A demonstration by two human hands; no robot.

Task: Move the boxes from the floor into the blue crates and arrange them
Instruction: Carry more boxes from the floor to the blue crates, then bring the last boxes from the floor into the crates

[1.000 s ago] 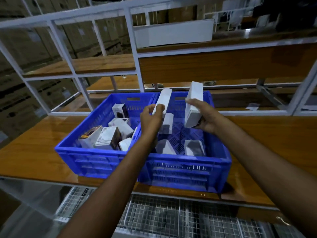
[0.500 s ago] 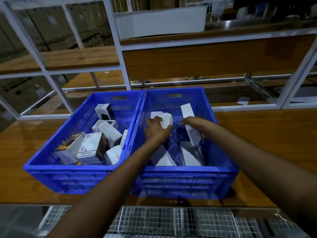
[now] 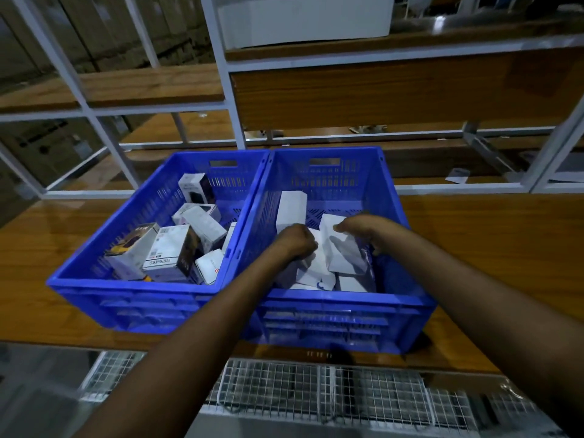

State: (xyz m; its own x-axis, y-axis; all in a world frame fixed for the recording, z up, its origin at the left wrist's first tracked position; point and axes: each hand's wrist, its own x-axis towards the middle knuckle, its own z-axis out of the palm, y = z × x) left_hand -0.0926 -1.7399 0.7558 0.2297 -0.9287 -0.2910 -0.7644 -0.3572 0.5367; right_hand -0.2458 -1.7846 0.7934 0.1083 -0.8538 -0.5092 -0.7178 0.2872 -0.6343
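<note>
Two blue crates stand side by side on a wooden shelf. The left crate holds several printed boxes lying jumbled. The right crate holds white boxes. Both of my hands reach down into the right crate. My left hand is curled, gripping a white box that lies low in the crate. My right hand curls its fingers over the top edge of a second white box beside it. A third white box stands upright just behind my left hand.
White metal rack posts and a wooden upper shelf rise behind the crates. Bare wooden shelf surface extends to the right of the crates. A wire mesh panel lies below the shelf's front edge.
Both hands dropped from above the crates into the right crate, carrying their white boxes down among the ones lying there. The view moved closer and tilted downward.
</note>
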